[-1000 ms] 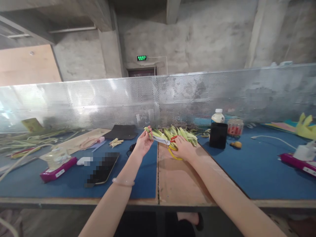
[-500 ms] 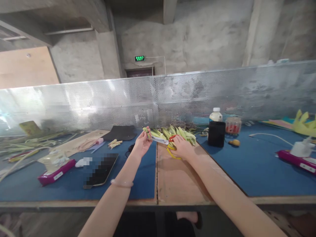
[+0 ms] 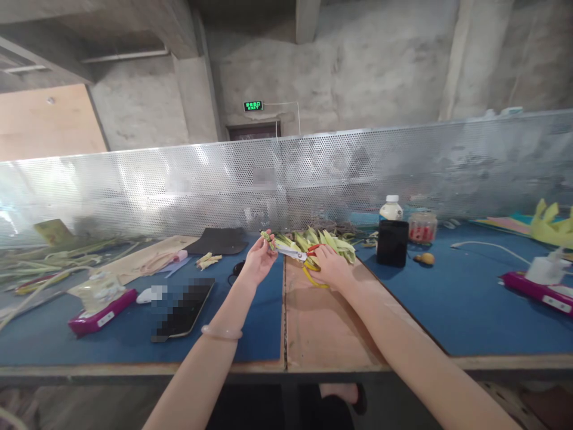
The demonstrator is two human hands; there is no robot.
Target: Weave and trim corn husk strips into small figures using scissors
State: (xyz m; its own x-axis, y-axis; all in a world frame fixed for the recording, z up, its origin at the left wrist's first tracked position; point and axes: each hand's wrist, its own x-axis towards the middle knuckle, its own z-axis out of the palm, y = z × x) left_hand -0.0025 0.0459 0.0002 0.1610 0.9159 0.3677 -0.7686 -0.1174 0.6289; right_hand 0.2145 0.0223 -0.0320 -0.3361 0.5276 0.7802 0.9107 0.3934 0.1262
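Observation:
Between the fingers of my left hand [image 3: 261, 258] is a small green woven piece [image 3: 267, 238] with dark bits at its tip; its exact kind is too small to make out. My right hand [image 3: 331, 267] grips a pair of scissors [image 3: 293, 253] with red and yellow handles. Their blades point left and reach up to the green piece by my left fingertips. Just behind both hands lies a pile of pale green leaves [image 3: 333, 242], partly covered by my right hand.
Left on the blue mat are a dark tablet-like device [image 3: 188, 310], a purple power strip [image 3: 102, 312] and pale scraps [image 3: 208, 261]. At right stand a black box [image 3: 393, 243], a white-capped bottle [image 3: 391, 209] and a jar [image 3: 422, 228]. A perforated metal screen [image 3: 322, 173] closes the back.
Both hands have barely moved. The green piece in my left fingers is turned slightly and sits a touch further right, and the scissors have shifted only a little.

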